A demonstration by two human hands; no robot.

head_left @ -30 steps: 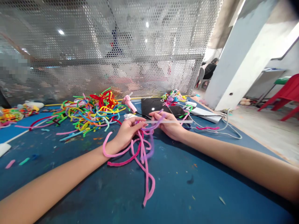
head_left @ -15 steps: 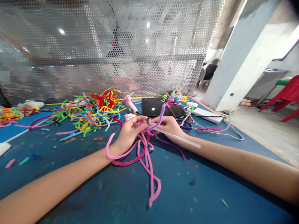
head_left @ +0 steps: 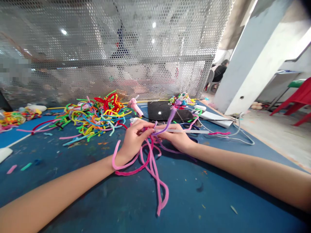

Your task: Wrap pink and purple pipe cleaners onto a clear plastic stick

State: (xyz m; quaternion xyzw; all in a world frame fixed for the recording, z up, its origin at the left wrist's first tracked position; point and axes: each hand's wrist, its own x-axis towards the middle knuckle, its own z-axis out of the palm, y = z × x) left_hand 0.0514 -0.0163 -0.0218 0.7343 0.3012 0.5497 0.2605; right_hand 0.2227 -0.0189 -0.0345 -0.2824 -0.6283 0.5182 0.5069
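My left hand (head_left: 133,137) pinches the top of a bundle of pink pipe cleaners (head_left: 153,165), whose long ends hang and loop down over the table. Against it, my right hand (head_left: 176,137) has its fingers closed at the purple pipe cleaner (head_left: 167,123), which curves upward. A translucent white stick (head_left: 194,131) extends to the right from between the hands, above my right hand. A darker magenta strand (head_left: 131,173) loops below my left wrist. The exact grip at the fingertips is partly hidden.
Behind my left hand lies a large multicolored pile of pipe cleaners (head_left: 97,113). A pink glue gun (head_left: 136,106), a black mat (head_left: 157,111) and a small colorful bundle (head_left: 182,99) lie near the metal mesh (head_left: 109,48). A white cable (head_left: 243,137) curls at right.
The white stick has swung up from a downward slant to nearly level. The purple strand's tip has shifted slightly right, and the hanging pink strands have moved a little.
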